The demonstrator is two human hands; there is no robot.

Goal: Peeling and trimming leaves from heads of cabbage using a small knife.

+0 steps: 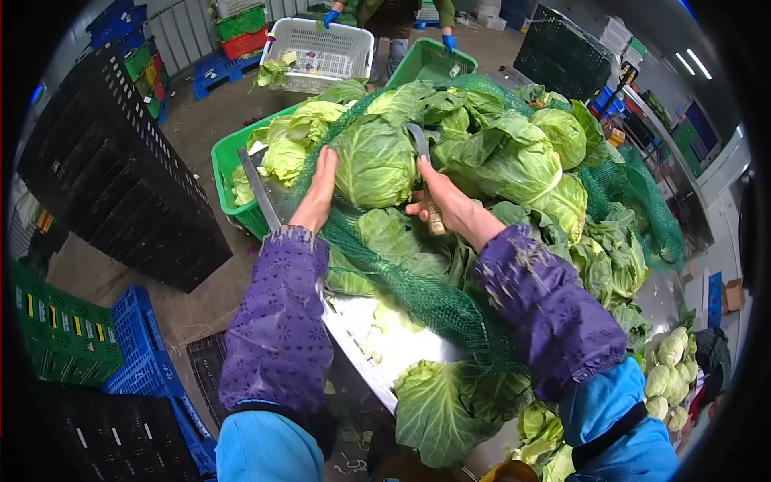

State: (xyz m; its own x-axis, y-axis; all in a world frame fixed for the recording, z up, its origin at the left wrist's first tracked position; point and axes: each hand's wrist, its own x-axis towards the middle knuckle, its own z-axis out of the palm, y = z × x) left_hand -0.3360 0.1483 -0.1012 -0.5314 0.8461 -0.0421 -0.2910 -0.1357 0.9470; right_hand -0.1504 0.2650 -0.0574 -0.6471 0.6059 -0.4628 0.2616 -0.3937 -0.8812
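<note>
My left hand (pixel 318 191) rests flat against the left side of a green cabbage (pixel 374 161), fingers pointing away from me. A knife with a pale wooden handle (pixel 435 218) is in my right hand (pixel 450 199), its curved blade (pixel 417 136) standing up along the cabbage's right side. Green mesh netting (pixel 415 295) runs under my wrists and around the heap. More cabbages (pixel 512 159) in loose outer leaves are piled to the right. One big detached leaf (pixel 443 410) lies near the table's front edge.
A green crate (pixel 226 175) of leaves stands at the table's left. Across from me a person with blue gloves (pixel 449 43) holds a white basket (pixel 325 75) and a green crate (pixel 421 63). Tall black crates (pixel 120 175) rise at left. Cauliflowers (pixel 668 373) sit at right.
</note>
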